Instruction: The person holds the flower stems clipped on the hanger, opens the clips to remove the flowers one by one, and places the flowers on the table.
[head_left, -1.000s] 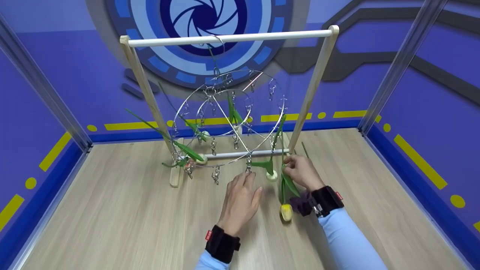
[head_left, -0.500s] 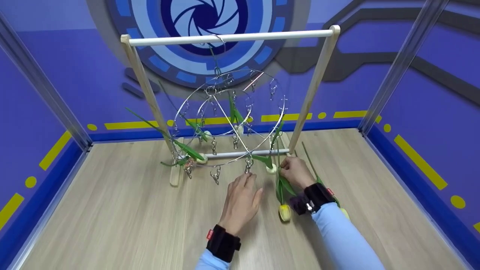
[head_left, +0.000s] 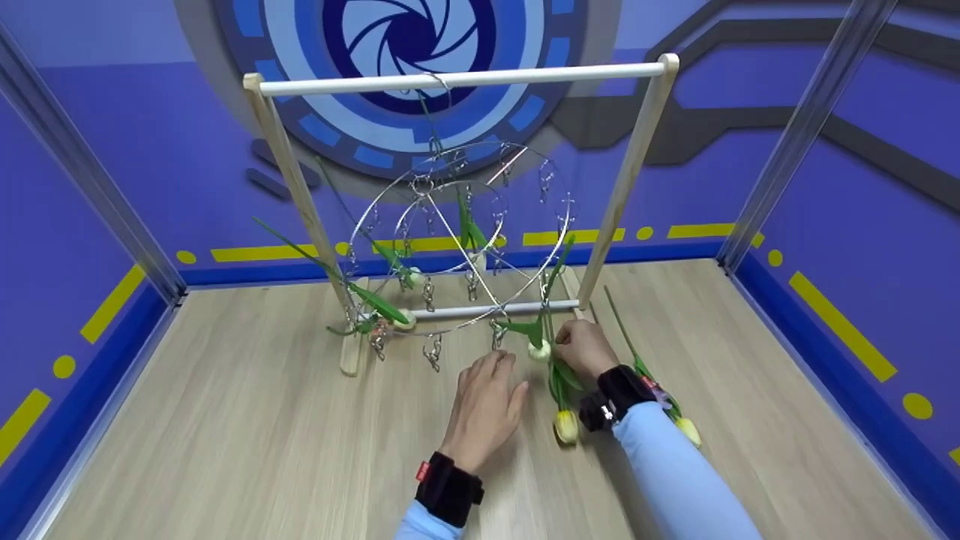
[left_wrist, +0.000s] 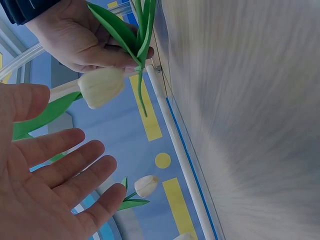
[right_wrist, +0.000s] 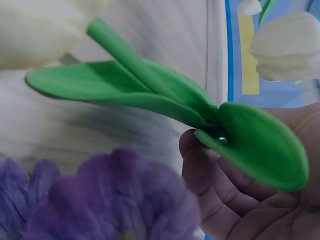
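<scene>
In the head view my right hand (head_left: 586, 350) pinches the green stem of a yellow tulip (head_left: 566, 427), whose bloom points down toward the table. The right wrist view shows fingertips against the base of its leaves (right_wrist: 150, 90). My left hand (head_left: 484, 412) holds nothing; its fingers are extended beneath a metal clip (head_left: 498, 334) of a round wire clip hanger (head_left: 450, 326). In the left wrist view its fingers (left_wrist: 75, 165) are spread. Between the hands a white tulip (head_left: 538, 350) hangs bloom-down from the hanger, close beside the right hand.
The hanger hooks over a white rod (head_left: 525, 76) on a wooden frame (head_left: 636, 165). Several other flowers hang at its left and back, including a pale tulip (head_left: 405, 319). Another yellow tulip (head_left: 687, 432) and a purple flower (head_left: 660, 394) lie right of the right forearm.
The right hand has shifted left with the yellow tulip, nearer the hanging white tulip. The tulip lying at right has come out from behind the forearm. My left hand has barely moved.
</scene>
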